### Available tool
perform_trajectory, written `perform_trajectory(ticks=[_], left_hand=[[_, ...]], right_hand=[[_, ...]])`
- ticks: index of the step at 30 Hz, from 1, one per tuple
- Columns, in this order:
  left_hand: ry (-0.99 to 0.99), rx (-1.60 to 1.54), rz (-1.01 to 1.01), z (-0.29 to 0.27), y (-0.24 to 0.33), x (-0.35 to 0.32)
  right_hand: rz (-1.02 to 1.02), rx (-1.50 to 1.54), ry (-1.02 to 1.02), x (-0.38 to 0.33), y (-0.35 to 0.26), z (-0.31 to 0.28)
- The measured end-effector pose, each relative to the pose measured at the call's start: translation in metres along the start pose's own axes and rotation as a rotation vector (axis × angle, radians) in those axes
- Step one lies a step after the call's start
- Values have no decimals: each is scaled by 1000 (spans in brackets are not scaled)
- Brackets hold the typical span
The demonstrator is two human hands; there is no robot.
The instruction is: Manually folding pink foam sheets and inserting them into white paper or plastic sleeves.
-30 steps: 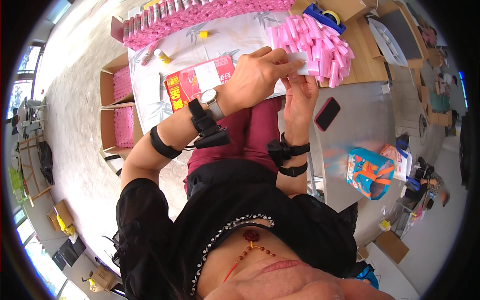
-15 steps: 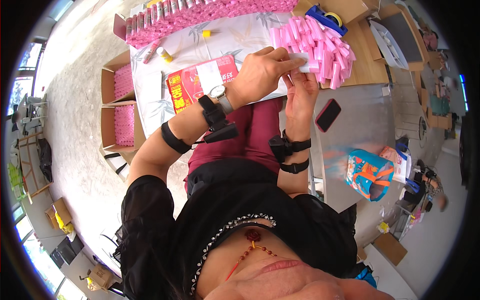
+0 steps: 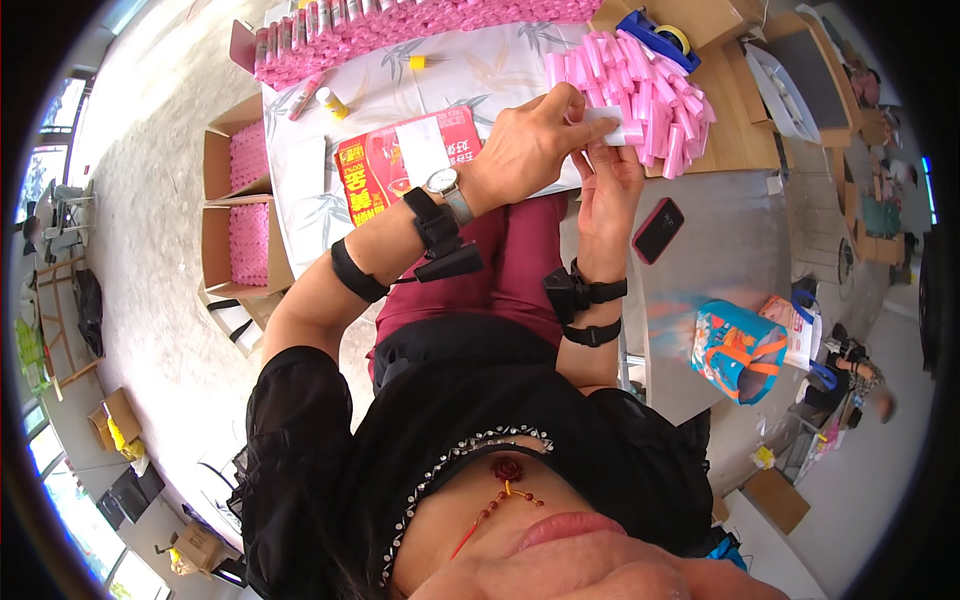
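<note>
Above the near right part of the table, my left hand [image 3: 530,145] is closed, its thumb and forefinger on a small white paper strip [image 3: 600,114]. The strip lies against a pink tube [image 3: 631,133], which looks rolled or hollow. From below, my right hand [image 3: 610,188] pinches the tube and strip with its fingertips; its palm faces up. Part of the tube is hidden behind the fingers. Just beyond both hands lies a loose heap of similar pink tubes [image 3: 665,98]. A red and yellow printed sheet [image 3: 365,165], with white paper [image 3: 424,148] on it, is left of my left hand.
A blue tape dispenser [image 3: 655,38] stands behind the heap. Pink-wrapped tubes [image 3: 430,35] line the far edge. A small yellow-and-white bottle [image 3: 331,103], a yellow cap [image 3: 417,62] and a single tube [image 3: 304,97] lie leftward. Cartons [image 3: 213,250] flank the left; a phone [image 3: 658,231] lies right.
Both hands stay together on the strip and tube, with only a slight shift of the fingers. The whole view has drifted a little; nothing was let go.
</note>
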State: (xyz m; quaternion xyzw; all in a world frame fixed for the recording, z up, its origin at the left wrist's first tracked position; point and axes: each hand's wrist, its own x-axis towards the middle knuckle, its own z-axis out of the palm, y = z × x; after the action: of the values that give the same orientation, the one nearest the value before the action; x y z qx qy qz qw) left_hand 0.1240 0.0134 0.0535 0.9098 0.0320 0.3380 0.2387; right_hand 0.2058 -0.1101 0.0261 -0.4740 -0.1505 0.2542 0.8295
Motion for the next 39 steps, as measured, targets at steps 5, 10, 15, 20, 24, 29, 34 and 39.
perform_trajectory(ticks=[5, 10, 15, 20, 24, 29, 34, 39], left_hand=[[17, -21, 48, 2, -5, 3], [8, -29, 61, -1, -6, 6], [30, -36, 65, 3, -9, 8], [19, -46, 46, 4, -11, 7], [35, -39, 39, 8, -16, 4], [16, -25, 13, 17, -24, 1], [14, -27, -26, 26, -32, -2], [27, -56, -23, 31, -41, -1]], right_hand=[[-17, -6, -6, 2, 0, -3], [-3, -44, -10, 4, -3, -4], [17, -50, -2, 7, -2, -5], [46, -83, -25, 10, 0, -10], [48, -93, -27, 13, 0, -9], [93, -101, -33, 27, 12, -16], [132, -139, -18, 37, 20, -22], [165, -149, -31, 41, 23, -26]])
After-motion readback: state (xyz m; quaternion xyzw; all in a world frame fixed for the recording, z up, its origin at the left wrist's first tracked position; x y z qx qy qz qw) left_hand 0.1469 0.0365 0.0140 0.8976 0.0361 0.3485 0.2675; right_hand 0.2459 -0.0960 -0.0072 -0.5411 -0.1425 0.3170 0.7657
